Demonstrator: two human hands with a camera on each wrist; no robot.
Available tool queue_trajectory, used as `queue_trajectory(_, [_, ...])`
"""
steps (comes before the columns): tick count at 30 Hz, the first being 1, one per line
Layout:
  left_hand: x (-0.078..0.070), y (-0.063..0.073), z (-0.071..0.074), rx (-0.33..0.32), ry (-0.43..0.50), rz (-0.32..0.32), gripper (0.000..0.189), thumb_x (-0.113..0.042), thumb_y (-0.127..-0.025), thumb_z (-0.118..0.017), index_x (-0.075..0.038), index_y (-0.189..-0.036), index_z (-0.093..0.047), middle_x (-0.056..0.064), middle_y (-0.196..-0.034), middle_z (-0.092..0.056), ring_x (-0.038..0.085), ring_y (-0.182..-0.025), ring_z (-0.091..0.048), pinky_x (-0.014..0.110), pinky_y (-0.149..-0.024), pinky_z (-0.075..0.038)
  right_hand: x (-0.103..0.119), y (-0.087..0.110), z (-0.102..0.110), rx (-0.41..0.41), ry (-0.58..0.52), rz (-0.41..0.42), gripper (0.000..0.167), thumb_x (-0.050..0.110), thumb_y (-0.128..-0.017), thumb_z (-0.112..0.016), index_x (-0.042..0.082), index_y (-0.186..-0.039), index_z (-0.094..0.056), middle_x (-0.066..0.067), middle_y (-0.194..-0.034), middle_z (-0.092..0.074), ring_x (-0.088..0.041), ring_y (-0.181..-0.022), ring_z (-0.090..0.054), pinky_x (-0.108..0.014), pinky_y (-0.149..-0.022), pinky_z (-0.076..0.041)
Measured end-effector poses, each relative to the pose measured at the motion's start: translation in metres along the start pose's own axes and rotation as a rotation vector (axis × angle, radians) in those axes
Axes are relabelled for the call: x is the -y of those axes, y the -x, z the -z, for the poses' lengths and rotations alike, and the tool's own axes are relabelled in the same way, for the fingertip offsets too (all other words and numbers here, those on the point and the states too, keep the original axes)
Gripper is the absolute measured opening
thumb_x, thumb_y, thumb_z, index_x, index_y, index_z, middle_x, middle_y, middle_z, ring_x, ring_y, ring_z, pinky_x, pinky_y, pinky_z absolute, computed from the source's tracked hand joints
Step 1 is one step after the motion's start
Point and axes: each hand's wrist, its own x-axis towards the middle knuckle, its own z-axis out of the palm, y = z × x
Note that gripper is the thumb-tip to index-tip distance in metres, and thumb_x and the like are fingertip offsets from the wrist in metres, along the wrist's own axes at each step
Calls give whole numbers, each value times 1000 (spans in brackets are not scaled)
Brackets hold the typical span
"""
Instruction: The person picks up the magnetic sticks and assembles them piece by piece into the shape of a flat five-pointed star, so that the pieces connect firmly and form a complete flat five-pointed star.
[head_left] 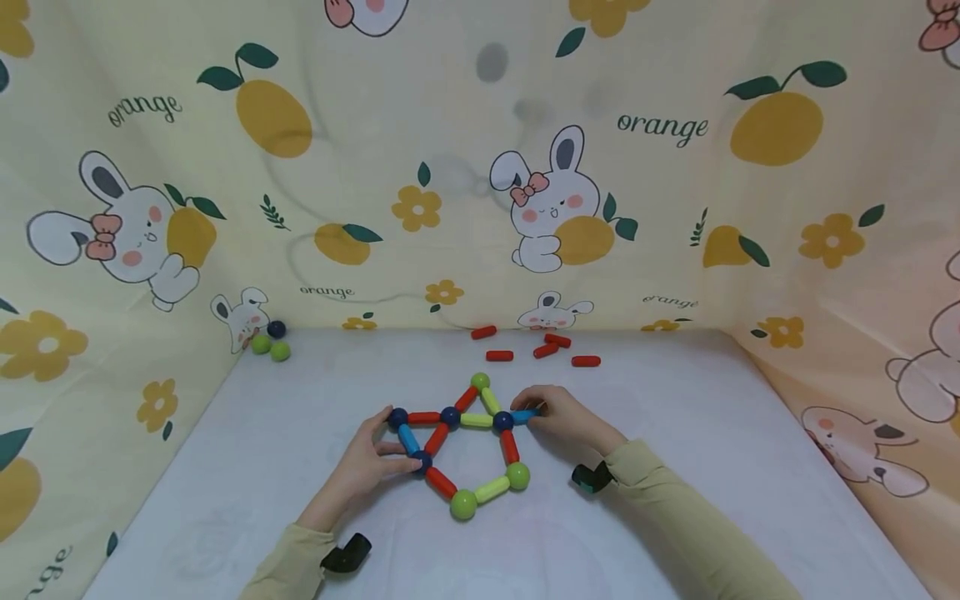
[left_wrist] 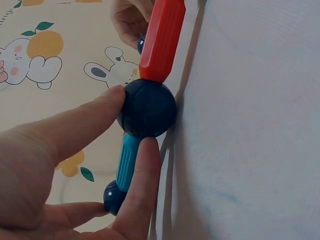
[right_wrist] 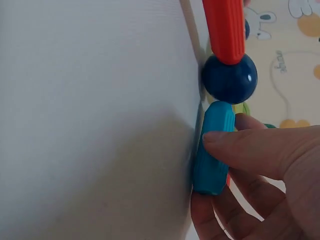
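Note:
A flat frame of magnetic rods and balls lies on the white table. My left hand (head_left: 362,458) grips its left side. In the left wrist view, thumb and a finger hold a dark blue ball (left_wrist: 148,109), while another finger touches the farther dark blue ball (left_wrist: 114,196); a blue rod (left_wrist: 128,161) joins the two. My right hand (head_left: 566,417) pinches a second blue rod (right_wrist: 215,150) between thumb and fingers. That rod's end meets the dark blue ball (right_wrist: 230,79) at the frame's right corner. Below this ball a red rod (head_left: 510,447) runs to a green ball (head_left: 518,476).
Several loose red rods (head_left: 499,356) lie at the back of the table. Two green balls (head_left: 281,351) and a dark blue ball (head_left: 277,329) sit in the back left corner. A printed cloth (head_left: 465,250) rises behind the table and along both sides.

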Motion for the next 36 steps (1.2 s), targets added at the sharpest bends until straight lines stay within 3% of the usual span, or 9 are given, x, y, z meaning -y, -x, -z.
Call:
queue_trajectory(24, [-1,-2,-1,12,-1,-7,105,-21,-70,-87,-9,-151,-21,22,-151,-24,28,-107,-59,39,-84,-54,-1,7,10,2,-38,50,30,0,-85,-69,13,-112,-67,2,-104,-65,-20,-97,-58,-37,-87,-48])
queue_trajectory(29, [0,-2,-2,12,-2,-4,105,-22,-70,-87,-9,-151,-21,23,-151,-25,29,-106,-59,40,-84,-54,-6,8,35,-44,-40,69,29,5,-88,-67,4,-117,-64,-10,-113,-64,-28,-105,-58,-45,-92,-47])
queue_trajectory(32, [0,-2,-2,14,-3,2,105,-23,-70,-87,-10,-151,-21,22,-151,-25,29,-107,-59,40,-84,-54,-26,4,59,-129,-25,67,30,5,-89,-67,1,-118,-62,-16,-116,-63,-32,-107,-58,-48,-93,-47])
queue_trajectory(36, [0,-3,-2,13,-5,3,105,-23,-70,-87,-10,-151,-22,22,-151,-25,29,-108,-59,40,-85,-53,-46,0,87,-225,-2,2,32,-2,-89,-64,-1,-120,-60,-19,-118,-62,-34,-109,-56,-51,-94,-45])
